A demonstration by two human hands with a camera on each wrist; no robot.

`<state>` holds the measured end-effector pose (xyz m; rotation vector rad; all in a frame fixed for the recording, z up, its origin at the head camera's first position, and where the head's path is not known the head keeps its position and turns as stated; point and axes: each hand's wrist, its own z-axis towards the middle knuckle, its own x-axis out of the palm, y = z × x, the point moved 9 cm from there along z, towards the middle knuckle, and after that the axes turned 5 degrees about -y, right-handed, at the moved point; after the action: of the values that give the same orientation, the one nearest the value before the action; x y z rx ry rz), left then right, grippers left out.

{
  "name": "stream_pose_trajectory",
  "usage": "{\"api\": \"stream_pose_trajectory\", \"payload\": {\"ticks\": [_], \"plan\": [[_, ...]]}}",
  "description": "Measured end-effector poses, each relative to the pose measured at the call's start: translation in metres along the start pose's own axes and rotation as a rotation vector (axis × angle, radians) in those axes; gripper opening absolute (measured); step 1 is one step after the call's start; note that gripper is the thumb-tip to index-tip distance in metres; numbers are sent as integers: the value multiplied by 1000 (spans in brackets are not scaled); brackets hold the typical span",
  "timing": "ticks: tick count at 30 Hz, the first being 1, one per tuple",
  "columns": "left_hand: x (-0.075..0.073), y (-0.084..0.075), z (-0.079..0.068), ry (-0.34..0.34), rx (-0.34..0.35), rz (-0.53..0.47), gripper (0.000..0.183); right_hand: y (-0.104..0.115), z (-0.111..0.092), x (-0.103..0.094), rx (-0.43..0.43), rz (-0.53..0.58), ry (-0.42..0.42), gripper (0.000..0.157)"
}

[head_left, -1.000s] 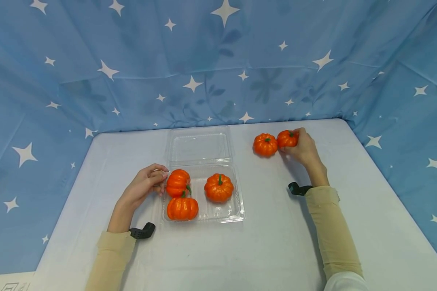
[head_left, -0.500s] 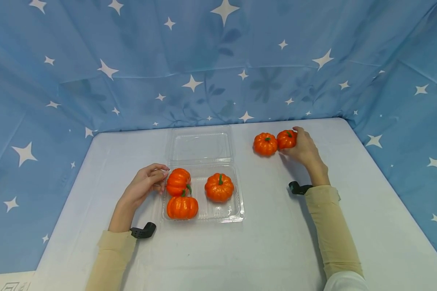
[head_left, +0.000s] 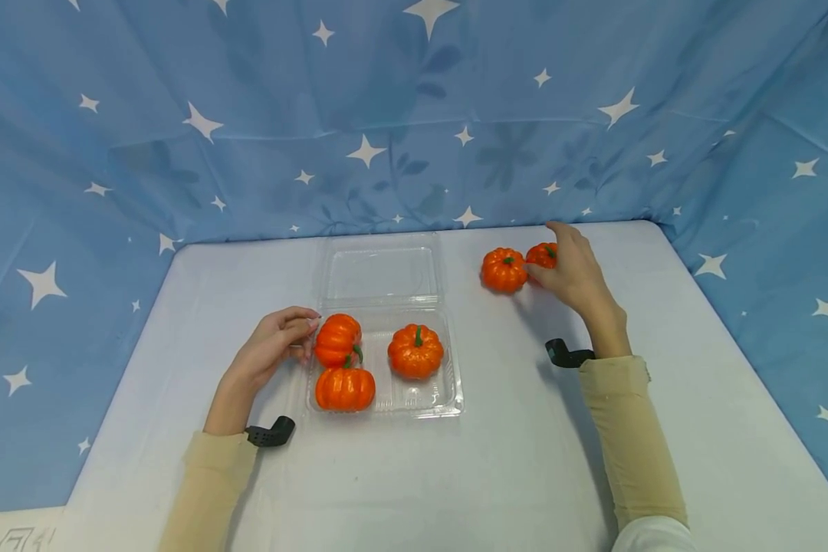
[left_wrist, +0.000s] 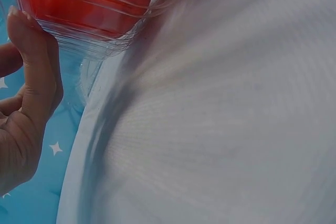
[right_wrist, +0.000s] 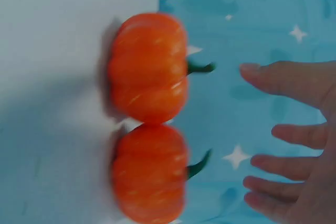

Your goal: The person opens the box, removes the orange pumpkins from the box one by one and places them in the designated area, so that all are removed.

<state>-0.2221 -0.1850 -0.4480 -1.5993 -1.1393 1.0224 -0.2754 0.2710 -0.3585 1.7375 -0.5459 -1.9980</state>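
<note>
My left hand (head_left: pixel 267 349) is at the left rim of a clear plastic clamshell container (head_left: pixel 414 402), thumb tip against its side wall in the left wrist view and index finger over the rim. Inside lie three orange toy pumpkins: one on its side near the hand (head_left: pixel 336 341), one in the front left corner (head_left: pixel 345 389), one upright at right (head_left: pixel 415 352). My right hand (head_left: pixel 578 280) hovers over the back right, fingers spread, apart from the two pumpkins below it. These stand side by side, the left pumpkin (right_wrist: pixel 148 69) touching the right pumpkin (right_wrist: pixel 149 174), green stems up.
The container's lid (head_left: pixel 382 272) lies folded back on the white-covered table (head_left: pixel 414 483). A blue curtain with white stars (head_left: pixel 283 115) hangs behind the table and along both sides. A black camera sits on each wrist.
My right hand has let go of the right back pumpkin and risen, its fingers opening; the pumpkin stays on the table. The left hand keeps its place at the container.
</note>
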Motion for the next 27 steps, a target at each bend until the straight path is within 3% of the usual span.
{"api": "stream_pose_trajectory", "payload": {"ticks": [3, 9, 27], "plan": [[1, -2, 1, 1, -2, -4, 45, 20, -6, -4, -64, 23, 15, 74], [2, -3, 0, 3, -10, -10, 42, 54, -21, 1, -177, 75, 122, 70], [2, -1, -1, 13, -35, -37, 44, 104, -46, 28, -337, 145, 276, 72]]}}
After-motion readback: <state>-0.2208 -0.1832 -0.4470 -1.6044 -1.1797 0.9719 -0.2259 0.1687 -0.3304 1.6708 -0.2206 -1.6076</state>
